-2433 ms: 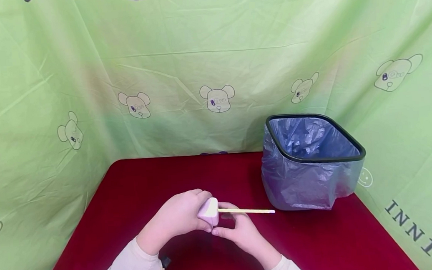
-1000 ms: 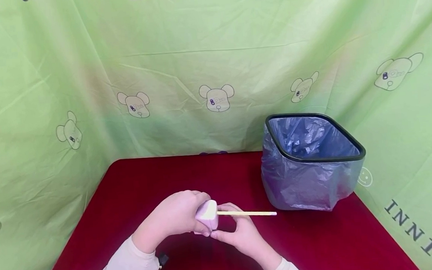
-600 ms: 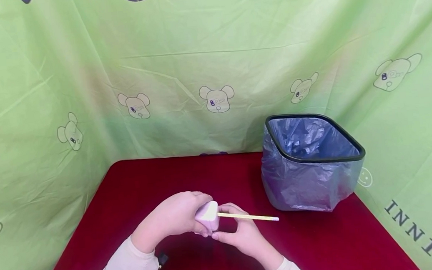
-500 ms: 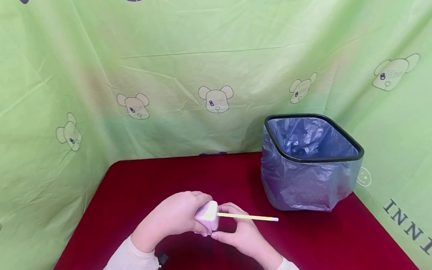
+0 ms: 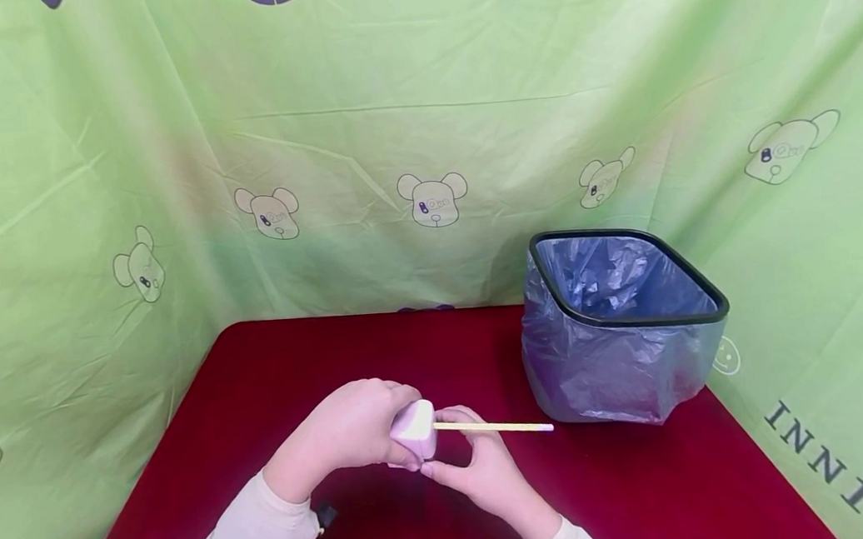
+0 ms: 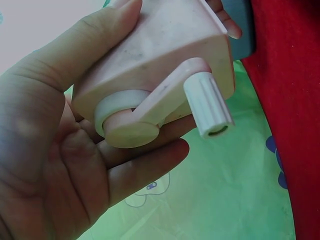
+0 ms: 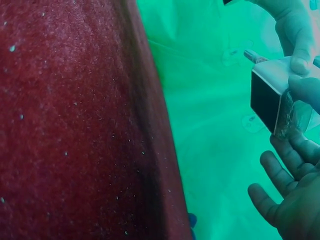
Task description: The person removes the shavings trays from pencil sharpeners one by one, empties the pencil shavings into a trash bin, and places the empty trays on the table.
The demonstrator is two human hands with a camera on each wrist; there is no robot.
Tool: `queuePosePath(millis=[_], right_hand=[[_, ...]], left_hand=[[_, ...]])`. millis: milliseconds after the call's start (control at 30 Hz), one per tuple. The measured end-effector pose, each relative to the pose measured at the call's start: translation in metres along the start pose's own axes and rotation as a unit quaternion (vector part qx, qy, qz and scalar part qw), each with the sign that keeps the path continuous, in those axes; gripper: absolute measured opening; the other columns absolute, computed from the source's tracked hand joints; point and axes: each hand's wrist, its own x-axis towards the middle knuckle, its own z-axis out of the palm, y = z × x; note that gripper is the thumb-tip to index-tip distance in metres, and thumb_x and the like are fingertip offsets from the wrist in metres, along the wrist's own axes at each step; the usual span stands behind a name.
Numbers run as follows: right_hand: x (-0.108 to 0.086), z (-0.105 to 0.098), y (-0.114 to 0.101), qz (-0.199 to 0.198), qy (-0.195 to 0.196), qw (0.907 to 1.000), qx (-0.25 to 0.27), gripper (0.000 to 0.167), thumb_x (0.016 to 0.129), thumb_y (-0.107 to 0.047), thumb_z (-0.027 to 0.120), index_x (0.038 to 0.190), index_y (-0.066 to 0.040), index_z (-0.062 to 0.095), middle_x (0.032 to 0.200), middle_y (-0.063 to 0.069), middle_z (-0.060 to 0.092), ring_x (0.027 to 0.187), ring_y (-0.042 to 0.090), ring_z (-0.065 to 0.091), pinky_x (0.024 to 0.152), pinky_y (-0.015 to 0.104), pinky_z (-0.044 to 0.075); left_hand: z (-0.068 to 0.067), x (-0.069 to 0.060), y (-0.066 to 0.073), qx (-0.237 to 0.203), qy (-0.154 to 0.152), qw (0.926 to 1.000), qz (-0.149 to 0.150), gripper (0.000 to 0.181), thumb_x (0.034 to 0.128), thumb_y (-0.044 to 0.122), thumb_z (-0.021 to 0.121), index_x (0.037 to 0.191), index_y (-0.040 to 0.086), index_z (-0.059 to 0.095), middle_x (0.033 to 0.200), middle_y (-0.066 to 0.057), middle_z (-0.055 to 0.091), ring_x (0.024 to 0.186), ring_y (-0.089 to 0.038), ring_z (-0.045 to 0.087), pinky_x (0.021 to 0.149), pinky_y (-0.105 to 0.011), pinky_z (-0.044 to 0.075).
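Note:
My left hand (image 5: pixel 348 426) grips a pink hand-crank pencil sharpener (image 5: pixel 414 431) above the table, thumb on one side and fingers on the other. A yellow pencil (image 5: pixel 495 426) sticks out of it to the right, its pale end free. In the left wrist view the crank arm (image 6: pixel 170 92) and ribbed white knob (image 6: pixel 207 105) face the camera, untouched. With thumb and fingertips my right hand (image 5: pixel 491 470) pinches the sharpener's lower side. There the right wrist view shows a see-through part (image 7: pixel 283 117) with dark matter in it, beside a dark flat face (image 7: pixel 265 100).
A bin (image 5: pixel 619 373) with a black rim and a bluish plastic liner stands at the right rear of the dark red table (image 5: pixel 317 353). Green printed cloth (image 5: pixel 347 142) hangs behind and along both sides.
The sharpener has sunk slightly and tilted a little. The pencil's free end dipped, then rose again a bit. Both hands have kept their hold; the bin has not moved.

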Motion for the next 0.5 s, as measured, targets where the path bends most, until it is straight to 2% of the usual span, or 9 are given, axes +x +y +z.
queuePosePath(millis=[300,500], right_hand=[[0.0011,-0.0006,0.0042,-0.022,-0.003,0.9997,0.005,0.056,0.079,-0.031,0.090,0.128,-0.034,0.064,0.126,-0.016,0.063,0.125,0.012,0.057,0.111,0.046,0.043],[0.0013,-0.0033,0.0038,-0.030,-0.015,0.9994,0.006,0.055,0.079,-0.031,0.089,0.128,-0.031,0.064,0.126,-0.015,0.063,0.125,0.012,0.058,0.110,0.044,0.044]], left_hand=[[0.0000,-0.0009,-0.0011,-0.016,-0.001,0.9998,-0.008,0.052,0.0682,0.048,0.091,0.106,0.023,0.069,0.081,0.020,0.058,0.069,0.000,0.052,0.065,-0.023,0.048],[-0.0003,-0.0016,-0.0019,-0.027,-0.004,0.9996,-0.002,0.051,0.0683,0.048,0.092,0.106,0.023,0.069,0.081,0.020,0.059,0.070,0.000,0.053,0.065,-0.023,0.048]])
